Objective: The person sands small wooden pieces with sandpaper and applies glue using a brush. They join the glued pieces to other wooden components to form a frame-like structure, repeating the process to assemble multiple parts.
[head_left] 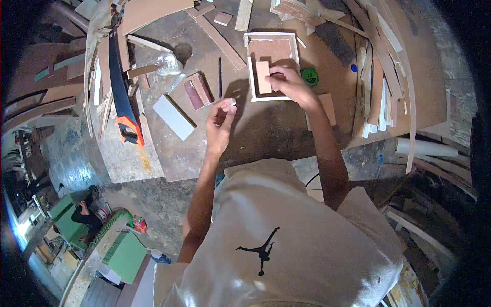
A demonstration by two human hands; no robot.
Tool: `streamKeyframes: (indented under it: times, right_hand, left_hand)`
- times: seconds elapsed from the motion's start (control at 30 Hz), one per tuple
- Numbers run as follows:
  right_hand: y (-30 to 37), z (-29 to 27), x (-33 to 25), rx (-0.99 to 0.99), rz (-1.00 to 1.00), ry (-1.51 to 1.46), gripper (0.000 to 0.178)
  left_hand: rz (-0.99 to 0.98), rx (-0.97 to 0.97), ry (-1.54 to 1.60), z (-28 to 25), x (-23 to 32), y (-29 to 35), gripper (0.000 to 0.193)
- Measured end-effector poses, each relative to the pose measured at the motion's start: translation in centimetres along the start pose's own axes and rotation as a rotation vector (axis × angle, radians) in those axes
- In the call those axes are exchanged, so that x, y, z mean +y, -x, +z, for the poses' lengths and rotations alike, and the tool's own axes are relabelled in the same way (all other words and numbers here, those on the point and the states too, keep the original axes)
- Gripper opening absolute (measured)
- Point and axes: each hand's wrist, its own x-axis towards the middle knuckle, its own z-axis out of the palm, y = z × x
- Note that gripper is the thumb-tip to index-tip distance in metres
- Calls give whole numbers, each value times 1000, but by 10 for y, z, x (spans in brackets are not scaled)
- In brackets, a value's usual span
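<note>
A shallow rectangular wooden box point(276, 97) with pale edges and a reddish-brown bottom lies on the worktable. My right hand point(290, 86) reaches over its right side and grips a small light-brown wooden block point(263, 77) inside it. To the left, just off the near corner of the box, my left hand point(220, 125) pinches a small whitish piece point(232, 102) between thumb and fingers; its exact kind is unclear. A thin black pencil-like stick point(220, 77) lies beyond my left hand. Beside the box's right wall sits a green tape measure point(310, 77).
A handsaw point(123, 92) with an orange handle lies at the left. Nearer are a white panel point(174, 117), a reddish block point(197, 92) and a clear plastic container point(169, 64). Wood strips point(381, 97) crowd the right side. A person point(91, 217) sits at lower left.
</note>
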Motion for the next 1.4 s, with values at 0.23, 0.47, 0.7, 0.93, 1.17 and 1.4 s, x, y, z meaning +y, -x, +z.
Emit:
streamKeyframes:
  times: [0.23,0.47,0.7,0.93,1.17,1.4]
  right_hand:
    - [41,21,-38,-166,-23,-616,33]
    - [73,69,-65,-583,-25,-967,40]
    - [95,100,-59,-676,32,-1084,41]
    - [112,123,-55,-689,72,-1102,41]
    - [118,137,-58,-711,45,-919,39]
    - [123,154,-58,-585,6,-742,43]
  left_hand:
    - [129,-1,-43,2,61,15,27]
    - [447,-47,-320,-4,107,33,27]
    - [613,-4,-496,-18,122,66,27]
    - [611,34,-575,-37,123,97,27]
    - [595,71,-587,-50,124,111,25]
    - [553,102,-621,-57,114,119,26]
